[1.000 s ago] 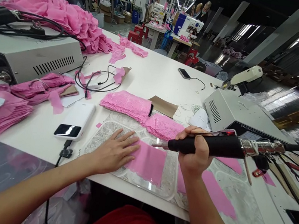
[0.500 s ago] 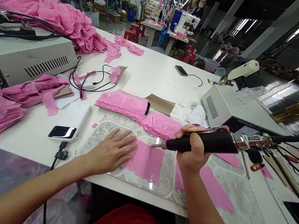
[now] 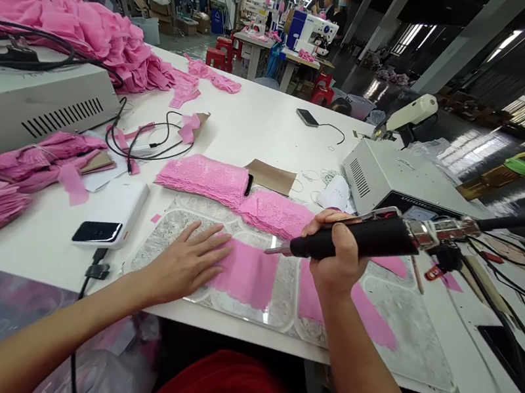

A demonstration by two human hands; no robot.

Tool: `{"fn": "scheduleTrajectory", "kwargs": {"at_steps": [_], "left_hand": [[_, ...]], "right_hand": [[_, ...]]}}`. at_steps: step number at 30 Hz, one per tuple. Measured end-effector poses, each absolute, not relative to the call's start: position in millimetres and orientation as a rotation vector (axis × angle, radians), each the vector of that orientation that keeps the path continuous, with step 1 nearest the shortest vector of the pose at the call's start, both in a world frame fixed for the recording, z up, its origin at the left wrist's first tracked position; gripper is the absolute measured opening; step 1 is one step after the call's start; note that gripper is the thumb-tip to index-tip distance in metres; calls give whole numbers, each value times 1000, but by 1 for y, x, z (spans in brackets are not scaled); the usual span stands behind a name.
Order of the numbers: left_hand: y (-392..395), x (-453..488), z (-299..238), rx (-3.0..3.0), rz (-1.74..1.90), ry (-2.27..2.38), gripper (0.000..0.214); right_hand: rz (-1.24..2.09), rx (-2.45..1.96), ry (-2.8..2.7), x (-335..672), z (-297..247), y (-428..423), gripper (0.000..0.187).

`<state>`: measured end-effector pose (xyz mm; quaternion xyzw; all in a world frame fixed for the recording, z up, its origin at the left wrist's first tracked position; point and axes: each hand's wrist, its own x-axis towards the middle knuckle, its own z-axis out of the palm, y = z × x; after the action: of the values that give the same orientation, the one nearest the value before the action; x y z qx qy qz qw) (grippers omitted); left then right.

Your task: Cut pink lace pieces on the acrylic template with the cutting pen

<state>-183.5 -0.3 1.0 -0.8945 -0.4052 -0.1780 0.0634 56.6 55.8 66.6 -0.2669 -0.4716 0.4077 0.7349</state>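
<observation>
My left hand (image 3: pixel 187 262) lies flat with fingers spread on the left end of a pink lace strip (image 3: pixel 250 274). The strip rests on a clear glass plate (image 3: pixel 418 344) at the table's front edge. My right hand (image 3: pixel 335 258) is closed around the black handle of a hot cutting tool (image 3: pixel 365 239), whose metal tip points left, just above the strip's upper edge. A second pink lace strip (image 3: pixel 372 320) runs to the right under my right forearm. Stacks of cut pink lace (image 3: pixel 234 189) sit just behind the plate.
A white power bank (image 3: pixel 110 215) with a cable lies left of the plate. Grey control boxes stand at left (image 3: pixel 32 104) and right (image 3: pixel 395 178). Pink fabric is heaped at the far left (image 3: pixel 71 20). A phone (image 3: pixel 307 117) lies farther back. People stand by distant sewing machines.
Both hands hold the same poses on the lace and tool. The camera has shifted, so everything sits slightly lower-left in view.
</observation>
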Motion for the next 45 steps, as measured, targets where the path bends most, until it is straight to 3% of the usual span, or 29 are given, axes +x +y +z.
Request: {"fn": "scheduleTrajectory", "kwargs": {"at_steps": [12, 45], "left_hand": [[-45, -105, 3, -2862, -652, -1130, 36], [-49, -106, -8, -2880, -588, -1076, 39]], "right_hand": [[890, -619, -975, 84, 55, 51, 11], [982, -657, -1042, 94, 57, 38, 12]]}}
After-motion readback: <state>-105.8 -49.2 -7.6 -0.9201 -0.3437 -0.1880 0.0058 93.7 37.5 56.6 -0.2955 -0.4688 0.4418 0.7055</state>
